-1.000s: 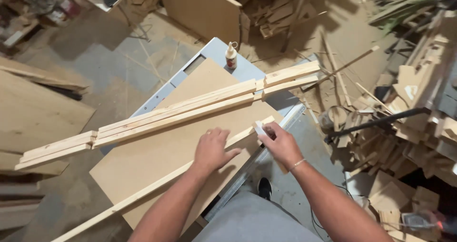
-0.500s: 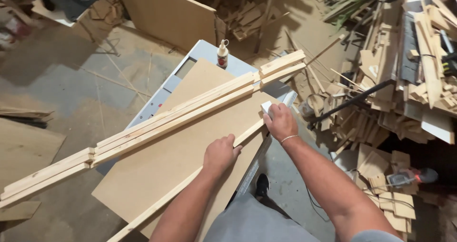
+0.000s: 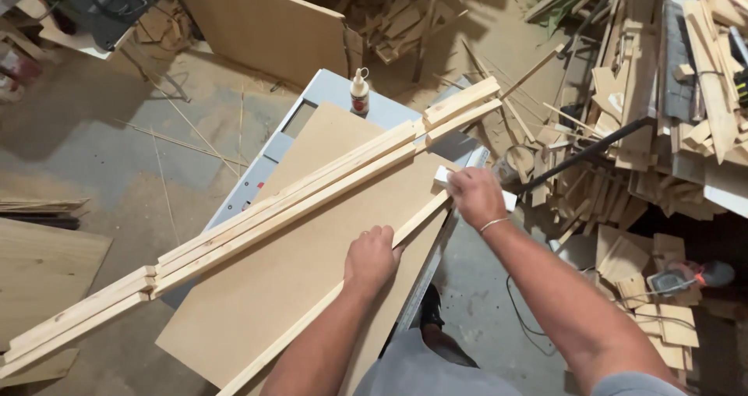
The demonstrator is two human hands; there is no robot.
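Observation:
My left hand [image 3: 372, 257] presses down on a thin wooden strip [image 3: 312, 312] that lies diagonally across a brown fibreboard sheet [image 3: 288, 271]. My right hand [image 3: 477, 196] grips a small white block [image 3: 446, 177] at the strip's upper end, near the table's right edge. A bundle of long pale wooden slats [image 3: 280, 205] lies diagonally across the board, beyond both hands, and sticks out far to the left.
The board rests on a grey saw table [image 3: 327, 90], where a small glue bottle [image 3: 359, 92] stands at the far end. Heaps of wood offcuts [image 3: 662, 92] fill the right side. A large board [image 3: 261, 26] leans at the back. A power tool [image 3: 686, 277] lies on the floor.
My right hand with the white block has slid up along the strip toward its far end. My left hand stays pressed on the strip. The camera has shifted.

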